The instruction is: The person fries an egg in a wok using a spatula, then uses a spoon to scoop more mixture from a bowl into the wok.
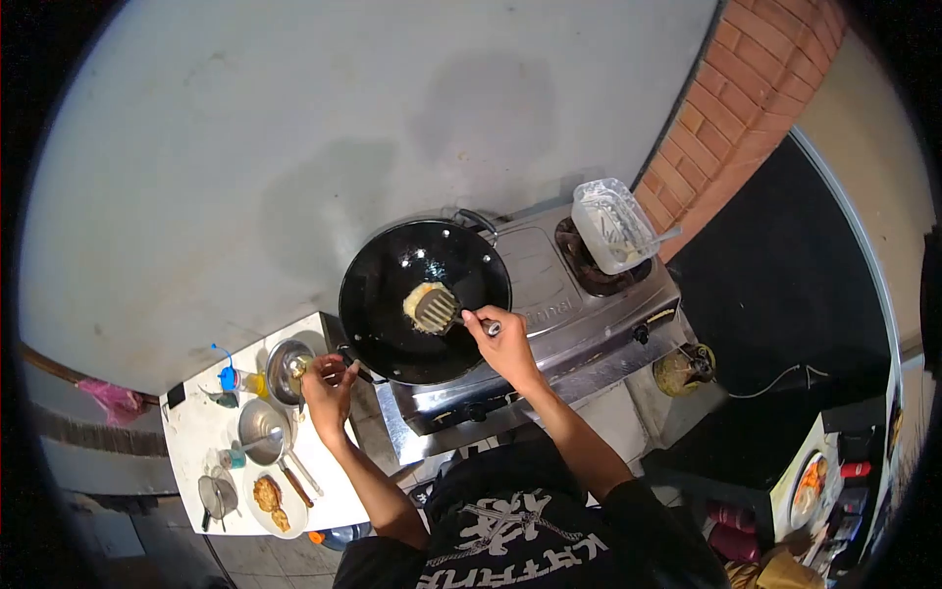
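In the head view, my right hand (500,344) is closed round the handle of a slotted spatula (435,312). The spatula's head lies over a pale yellow fritter (420,294) in the black wok (383,344). My left hand (328,393) is closed at the right rim of a metal bowl (278,370), left of the wok. What its curled fingers hold, if anything, is too small to make out. The wok stands on the left burner of a steel gas stove (564,353).
A clear plastic tub (616,221) with a spoon stands on the right burner. On the white side table (334,491) are a saucepan (243,422), a strainer (221,494), a blue-capped bottle (250,381) and a plate (292,530) of browned fritters (267,493). A gas cylinder (677,373) stands right.
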`<state>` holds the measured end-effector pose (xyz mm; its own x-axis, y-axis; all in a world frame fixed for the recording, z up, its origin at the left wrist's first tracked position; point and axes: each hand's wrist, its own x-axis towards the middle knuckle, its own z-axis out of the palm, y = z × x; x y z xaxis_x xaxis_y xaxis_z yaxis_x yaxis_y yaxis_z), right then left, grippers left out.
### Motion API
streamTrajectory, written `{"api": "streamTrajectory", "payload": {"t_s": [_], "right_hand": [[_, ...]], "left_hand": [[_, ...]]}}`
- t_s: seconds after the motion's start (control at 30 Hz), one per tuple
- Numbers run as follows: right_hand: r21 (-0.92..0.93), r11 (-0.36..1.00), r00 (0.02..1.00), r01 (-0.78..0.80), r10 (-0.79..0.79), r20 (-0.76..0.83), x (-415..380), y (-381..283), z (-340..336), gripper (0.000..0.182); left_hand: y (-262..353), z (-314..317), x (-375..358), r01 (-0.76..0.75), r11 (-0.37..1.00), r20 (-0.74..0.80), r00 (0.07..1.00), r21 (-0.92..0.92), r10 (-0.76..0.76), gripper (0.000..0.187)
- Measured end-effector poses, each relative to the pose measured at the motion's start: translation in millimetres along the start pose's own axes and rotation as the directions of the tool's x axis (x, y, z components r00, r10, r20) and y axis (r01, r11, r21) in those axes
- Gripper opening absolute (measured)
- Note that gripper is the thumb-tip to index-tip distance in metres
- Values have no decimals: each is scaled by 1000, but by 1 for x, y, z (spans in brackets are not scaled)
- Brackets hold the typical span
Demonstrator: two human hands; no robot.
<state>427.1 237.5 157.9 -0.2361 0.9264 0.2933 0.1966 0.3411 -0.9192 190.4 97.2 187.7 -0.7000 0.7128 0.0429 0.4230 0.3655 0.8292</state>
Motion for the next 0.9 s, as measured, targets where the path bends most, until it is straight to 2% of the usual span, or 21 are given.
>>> {"api": "streamTrajectory", "payload": {"t_s": [0.13,0.2,0.27,0.33,0.43,0.47,0.6,0.67,0.8,0.9], "right_hand": [[76,997,999,-26,24,38,2,1,-4,22],[366,889,961,-276,261,91,3,4,-5,20],[391,874,958,-288,266,109,7,9,-8,20],[569,806,984,-160,174,29,14,9,-9,18],[508,846,987,-161,139,82,30,5,-21,18],[481,862,987,-159,122,108,36,2,-27,18],[323,931,967,-167,91,236,44,-12,-41,22],[342,924,961,-172,80,266,40,-5,-36,23],[293,937,944,-188,91,316,37,5,-29,23],[257,949,940,-183,93,327,37,9,-23,24]], "left_hand": [[1,-2,5,32,999,29,999,43,-33,29],[-1,-2,4,22,999,15,1000,38,-22,29],[-3,-2,4,17,999,4,1000,44,-17,29],[-1,0,4,20,999,-23,1000,47,-19,29],[12,1,1,46,986,-49,998,159,-39,30],[17,2,-1,94,989,-48,995,117,-89,30],[25,5,-4,118,976,-110,989,181,-99,31],[25,7,-5,84,972,-114,992,221,-59,32],[28,9,-3,123,972,-126,987,202,-99,31],[18,13,-5,136,984,-170,979,119,-115,33]]}}
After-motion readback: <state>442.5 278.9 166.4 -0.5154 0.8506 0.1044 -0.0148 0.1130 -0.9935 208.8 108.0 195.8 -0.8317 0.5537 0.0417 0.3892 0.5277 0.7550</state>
